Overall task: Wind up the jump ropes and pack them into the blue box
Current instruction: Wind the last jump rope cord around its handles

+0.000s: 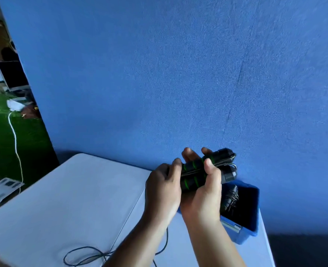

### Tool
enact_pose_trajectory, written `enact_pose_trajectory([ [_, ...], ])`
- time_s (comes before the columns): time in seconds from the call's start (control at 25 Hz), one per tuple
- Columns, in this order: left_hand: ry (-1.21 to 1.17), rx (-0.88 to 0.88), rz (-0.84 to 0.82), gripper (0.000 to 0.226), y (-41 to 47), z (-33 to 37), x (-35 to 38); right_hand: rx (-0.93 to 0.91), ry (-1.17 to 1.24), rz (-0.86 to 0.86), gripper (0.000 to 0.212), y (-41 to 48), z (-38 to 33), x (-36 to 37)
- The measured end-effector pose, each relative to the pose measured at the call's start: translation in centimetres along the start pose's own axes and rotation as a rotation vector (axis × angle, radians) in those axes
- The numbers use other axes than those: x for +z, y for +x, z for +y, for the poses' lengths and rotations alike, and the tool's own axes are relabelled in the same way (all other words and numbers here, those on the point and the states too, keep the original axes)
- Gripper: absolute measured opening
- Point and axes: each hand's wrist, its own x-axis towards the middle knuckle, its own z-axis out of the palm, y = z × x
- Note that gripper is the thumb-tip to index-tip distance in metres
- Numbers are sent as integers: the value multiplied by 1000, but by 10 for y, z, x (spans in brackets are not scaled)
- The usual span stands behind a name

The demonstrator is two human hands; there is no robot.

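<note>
The blue box (244,238) stands open at the desk's (72,199) right edge with one wound rope (229,199) inside. Just above it, the left hand (163,189) and right hand (203,195) both clasp a second rope's black, green-ringed handles (194,166), fingers curled round them. Its loose cord (86,255) trails on the desk.

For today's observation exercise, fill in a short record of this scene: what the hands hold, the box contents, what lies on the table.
hands: left hand and right hand both grip the jump rope handles
handles: black with green bands, side by side, held near the blue box
box contents: one wound rope
table: loose cord lying in loops
</note>
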Motion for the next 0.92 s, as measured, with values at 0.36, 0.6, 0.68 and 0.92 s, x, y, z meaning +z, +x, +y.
enact_pose_trajectory([
  [0.36, 143, 189, 85, 56, 32, 15, -35, 477, -723, -579, 26, -20, 28, -66],
  [0.6, 364, 245, 31, 52, 36, -16, -77, 371, -1089, -604, 45, 41, -48, -88],
  [0.68, 404, 311, 20, 51, 33, -17, -81, 344, -1243, -655, 46, 58, -64, -78],
  [0.92, 372, 341, 10, 49, 35, -20, -82, 313, -1507, -727, 55, 73, -89, -56],
])
